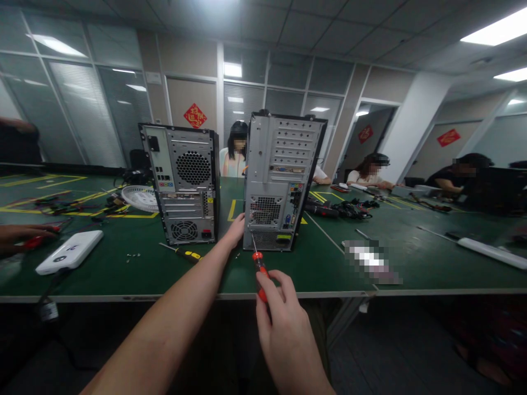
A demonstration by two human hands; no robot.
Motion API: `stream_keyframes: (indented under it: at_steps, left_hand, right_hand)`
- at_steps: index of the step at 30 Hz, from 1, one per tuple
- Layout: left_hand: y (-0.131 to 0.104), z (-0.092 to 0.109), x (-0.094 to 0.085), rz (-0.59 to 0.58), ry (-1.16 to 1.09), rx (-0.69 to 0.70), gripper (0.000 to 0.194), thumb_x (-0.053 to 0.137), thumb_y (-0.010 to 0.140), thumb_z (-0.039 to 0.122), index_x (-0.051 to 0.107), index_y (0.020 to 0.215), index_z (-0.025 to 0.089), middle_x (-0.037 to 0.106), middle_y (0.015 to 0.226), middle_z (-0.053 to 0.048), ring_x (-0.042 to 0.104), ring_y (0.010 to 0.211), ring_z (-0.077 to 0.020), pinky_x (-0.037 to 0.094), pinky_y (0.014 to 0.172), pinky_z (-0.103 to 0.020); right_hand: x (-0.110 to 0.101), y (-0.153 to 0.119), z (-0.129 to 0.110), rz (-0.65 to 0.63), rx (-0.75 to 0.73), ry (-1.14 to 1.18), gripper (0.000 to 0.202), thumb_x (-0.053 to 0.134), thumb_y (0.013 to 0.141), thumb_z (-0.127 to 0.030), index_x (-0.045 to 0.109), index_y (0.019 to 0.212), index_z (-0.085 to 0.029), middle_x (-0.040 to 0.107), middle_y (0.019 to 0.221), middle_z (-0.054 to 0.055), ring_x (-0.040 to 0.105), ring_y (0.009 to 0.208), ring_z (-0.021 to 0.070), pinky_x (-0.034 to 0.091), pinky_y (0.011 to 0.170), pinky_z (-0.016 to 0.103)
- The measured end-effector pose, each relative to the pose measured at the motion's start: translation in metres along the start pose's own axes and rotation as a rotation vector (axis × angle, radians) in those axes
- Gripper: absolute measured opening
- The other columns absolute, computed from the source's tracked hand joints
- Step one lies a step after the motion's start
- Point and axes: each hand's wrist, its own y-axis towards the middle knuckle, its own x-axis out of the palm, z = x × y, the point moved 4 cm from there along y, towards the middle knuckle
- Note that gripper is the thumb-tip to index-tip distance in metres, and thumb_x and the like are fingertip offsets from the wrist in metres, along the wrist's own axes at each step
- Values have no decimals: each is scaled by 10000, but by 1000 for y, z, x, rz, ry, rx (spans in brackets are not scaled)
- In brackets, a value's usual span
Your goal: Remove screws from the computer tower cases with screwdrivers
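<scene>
A tall grey desktop computer case (263, 181) stands upright on the green table with its back panel facing me. My left hand (236, 231) lies against its left side near the bottom, fingers stretched out and partly hidden by the case edge. Wrapped round the handle of a red screwdriver (258, 258) are the fingers of my right hand (284, 312). The screwdriver's shaft points up at the lower left of the back panel, by the power supply; whether the tip touches a screw is too small to tell.
A second, shorter computer case (189, 186) stands to the left. In front of it lies a yellow-black screwdriver (187, 254). A white power bank (71, 252) and another person's hand (24, 236) are farther left. Black cables (349, 208) lie right; people sit across the table.
</scene>
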Motion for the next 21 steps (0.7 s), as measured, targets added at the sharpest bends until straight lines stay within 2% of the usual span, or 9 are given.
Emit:
stream_keyframes:
  at_steps: [7,13,18,21]
  left_hand:
    - [0,-1,0,-9,1,-17,509,763,822,533,734,1227,226,785,1241,-124,706,1246,-326,482,1159,-515]
    - [0,-1,1,10,-10,-2,436,753,839,493,751,1176,216,796,1215,-115,709,1237,-321,479,1164,-484]
    - [-1,2,1,54,-11,-25,391,755,848,437,762,1161,203,791,1252,-119,685,1290,-325,467,1182,-474]
    - [-3,4,2,40,-19,-26,405,759,852,448,760,1175,204,798,1230,-119,698,1266,-323,481,1168,-474]
  right_hand:
    - [-1,2,4,0,38,56,328,567,1023,-154,653,1340,-159,706,1173,131,781,897,231,668,741,331]
    - [0,0,4,16,-13,-9,381,492,1016,-79,690,1327,-176,679,1289,164,761,960,236,663,781,367]
    - [0,-1,3,44,-103,-96,435,473,974,-26,730,1286,-188,700,1299,172,729,1095,287,654,896,457]
    - [-1,-1,3,37,-95,-97,446,467,977,-30,722,1305,-192,701,1305,170,730,1109,284,652,911,450]
